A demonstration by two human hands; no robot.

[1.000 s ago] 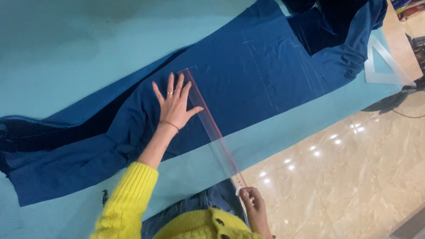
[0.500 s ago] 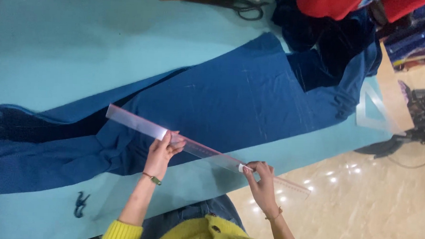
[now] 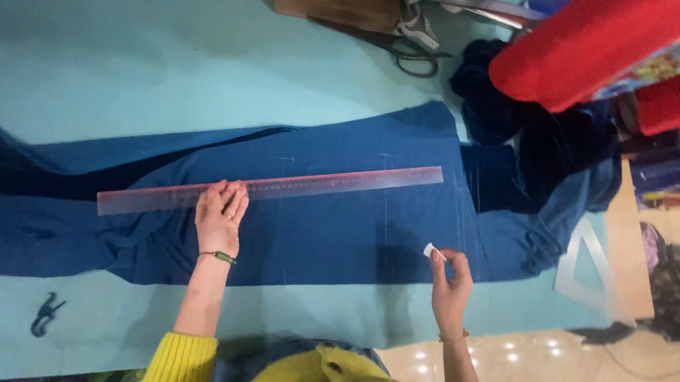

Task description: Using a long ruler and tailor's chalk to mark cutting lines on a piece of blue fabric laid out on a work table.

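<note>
Ruler (image 3: 271, 188) flat across blue cloth (image 3: 338, 229) on teal worktop (image 3: 132, 60), lying lengthwise. Left hand (image 3: 220, 218) pressed on ruler near its left end, fingers flat and together. Right hand (image 3: 449, 278) at cloth's near edge, fingers pinching white chalk (image 3: 429, 251). Scissors (image 3: 407, 52) well apart, far side.

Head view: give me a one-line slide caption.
Left hand presses a clear ruler on blue cloth; right hand pinches white chalk.

Blue cloth (image 3: 338, 237), clear ruler (image 3: 271, 188) (pinkish tint), white chalk (image 3: 429, 250), teal table (image 3: 131, 67).
</note>
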